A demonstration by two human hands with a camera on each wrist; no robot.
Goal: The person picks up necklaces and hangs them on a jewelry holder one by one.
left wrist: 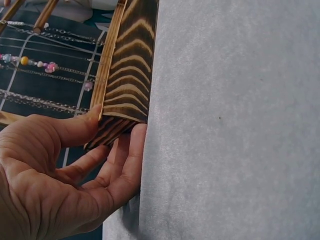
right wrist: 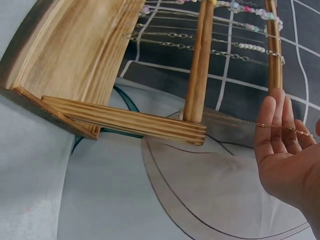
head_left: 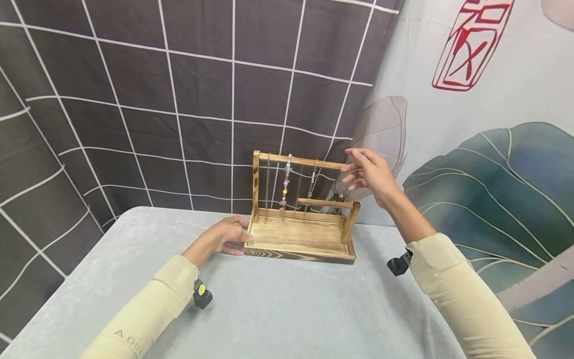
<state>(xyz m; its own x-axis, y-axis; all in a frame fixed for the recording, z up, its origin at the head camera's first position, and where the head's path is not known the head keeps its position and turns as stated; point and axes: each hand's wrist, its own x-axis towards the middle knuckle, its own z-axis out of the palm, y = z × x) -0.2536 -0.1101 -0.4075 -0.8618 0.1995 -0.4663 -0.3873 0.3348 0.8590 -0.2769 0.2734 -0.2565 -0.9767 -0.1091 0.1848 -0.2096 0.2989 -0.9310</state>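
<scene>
My left hand (head_left: 230,235) grips the left end of a wooden jewelry stand (head_left: 296,254); in the left wrist view its thumb lies at the tray's rim, fingers against the end and underside. My right hand (head_left: 369,174) is raised beside the right end of the stand's top bar (head_left: 305,161). A thin gold chain necklace (right wrist: 267,125) hangs from that hand in the right wrist view, crossing its fingers; the pinch point is partly cut off by the frame edge. On the top bar hang a colorful beaded necklace (head_left: 285,182), a silver chain (head_left: 267,184) and a chain with white beads (head_left: 313,179).
A shorter, lower bar (head_left: 327,203) stands at the right of the stand, above its shallow tray. The stand rests on a grey cloth-covered table (head_left: 287,304). Close behind hang a dark grid-patterned curtain (head_left: 202,89) and a pale printed cloth (head_left: 448,114).
</scene>
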